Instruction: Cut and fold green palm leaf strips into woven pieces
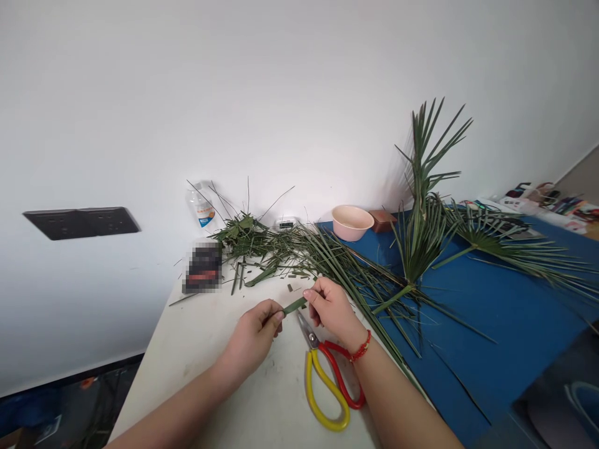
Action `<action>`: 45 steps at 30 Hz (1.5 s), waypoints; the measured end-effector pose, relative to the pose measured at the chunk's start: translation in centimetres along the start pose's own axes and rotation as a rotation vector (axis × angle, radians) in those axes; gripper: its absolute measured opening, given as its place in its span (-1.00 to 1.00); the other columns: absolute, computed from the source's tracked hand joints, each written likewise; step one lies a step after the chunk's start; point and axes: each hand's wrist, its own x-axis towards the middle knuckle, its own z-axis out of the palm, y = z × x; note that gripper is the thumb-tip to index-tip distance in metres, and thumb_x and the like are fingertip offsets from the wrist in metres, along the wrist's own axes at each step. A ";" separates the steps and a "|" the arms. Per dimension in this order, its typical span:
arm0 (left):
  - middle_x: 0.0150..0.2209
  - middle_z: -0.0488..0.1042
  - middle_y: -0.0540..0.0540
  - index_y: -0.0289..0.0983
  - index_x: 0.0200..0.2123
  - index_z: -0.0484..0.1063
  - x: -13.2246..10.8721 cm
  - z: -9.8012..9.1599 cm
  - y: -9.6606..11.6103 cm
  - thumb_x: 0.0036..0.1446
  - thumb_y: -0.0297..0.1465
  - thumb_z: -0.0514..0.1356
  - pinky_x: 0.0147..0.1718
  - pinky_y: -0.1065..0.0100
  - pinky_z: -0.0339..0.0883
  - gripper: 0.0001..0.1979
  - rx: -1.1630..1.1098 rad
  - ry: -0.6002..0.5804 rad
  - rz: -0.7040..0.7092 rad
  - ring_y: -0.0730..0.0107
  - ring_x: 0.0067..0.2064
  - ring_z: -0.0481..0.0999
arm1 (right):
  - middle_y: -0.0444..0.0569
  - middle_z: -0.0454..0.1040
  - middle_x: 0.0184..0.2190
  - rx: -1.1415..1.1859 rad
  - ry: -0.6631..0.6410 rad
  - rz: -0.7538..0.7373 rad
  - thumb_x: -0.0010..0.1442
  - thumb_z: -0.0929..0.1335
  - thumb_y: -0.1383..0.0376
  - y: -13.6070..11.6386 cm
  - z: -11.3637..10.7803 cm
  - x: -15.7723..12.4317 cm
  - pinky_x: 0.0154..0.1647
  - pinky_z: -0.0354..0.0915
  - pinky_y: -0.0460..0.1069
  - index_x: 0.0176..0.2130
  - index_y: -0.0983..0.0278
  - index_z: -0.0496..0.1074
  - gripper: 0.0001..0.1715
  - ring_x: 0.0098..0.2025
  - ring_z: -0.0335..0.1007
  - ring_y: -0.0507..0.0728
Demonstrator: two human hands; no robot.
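A short green strip of palm leaf (294, 305) is stretched between my two hands above the white table. My left hand (257, 327) pinches its left end between thumb and fingers. At the other end, my right hand (330, 305), with a red bracelet at the wrist, grips the strip in the same way. Scissors (327, 380) with one yellow and one red handle lie on the table just below, partly covered by my right wrist. Their blade tips point up toward the strip.
Cut leaf scraps (243, 237) and long palm strips (337, 262) are heaped at the back. Whole palm fronds (416, 249) lie on the blue surface (468, 374) at right. A pink bowl (352, 223), a clear bottle (201, 206) and a brown box (382, 221) stand near the wall.
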 end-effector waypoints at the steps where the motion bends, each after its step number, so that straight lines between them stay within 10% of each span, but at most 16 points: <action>1: -0.54 0.35 0.05 -0.18 -0.47 0.29 0.0 0.0 0.0 0.18 -0.27 0.03 -0.45 0.35 0.17 -0.79 -0.019 -0.018 -0.002 0.33 -0.46 0.33 | -0.32 0.26 -0.75 0.005 0.002 -0.001 0.16 0.30 0.19 0.0 0.0 0.0 -0.77 0.07 -0.18 -0.49 0.21 0.18 -0.74 -0.77 0.12 -0.07; 14: -0.53 0.31 0.05 -0.19 -0.49 0.23 -1.1 0.0 0.8 0.23 -0.27 0.02 -0.42 0.36 0.19 -0.75 -0.125 0.054 0.092 0.37 -0.45 0.31 | -0.17 0.45 -0.61 0.348 -0.192 0.084 -0.04 0.50 0.09 -0.2 1.6 -0.7 -0.75 0.19 -0.17 -0.42 0.31 0.35 -0.60 -0.70 0.33 -0.03; 26: -0.56 0.42 0.00 -0.25 -0.51 0.35 -1.3 -0.8 1.3 0.18 -0.24 0.14 -0.51 0.40 0.15 -0.73 -0.259 -0.288 0.109 0.42 -0.51 0.31 | -0.20 0.41 -0.69 0.396 -0.454 0.080 0.07 0.46 0.19 -0.1 1.1 -1.4 -0.75 0.22 -0.18 -0.45 0.31 0.32 -0.69 -0.73 0.31 -0.04; 45: -0.53 0.53 0.04 -0.19 -0.51 0.19 -4.9 -0.3 3.3 0.09 -0.60 0.14 -0.46 0.47 0.31 -0.75 0.084 -0.007 0.612 0.47 -0.50 0.47 | -0.16 0.45 -0.71 0.848 -0.798 0.210 0.02 0.50 0.30 -0.2 1.8 -2.6 -0.87 0.16 -0.19 -0.40 0.36 0.38 -0.74 -0.79 0.27 -0.02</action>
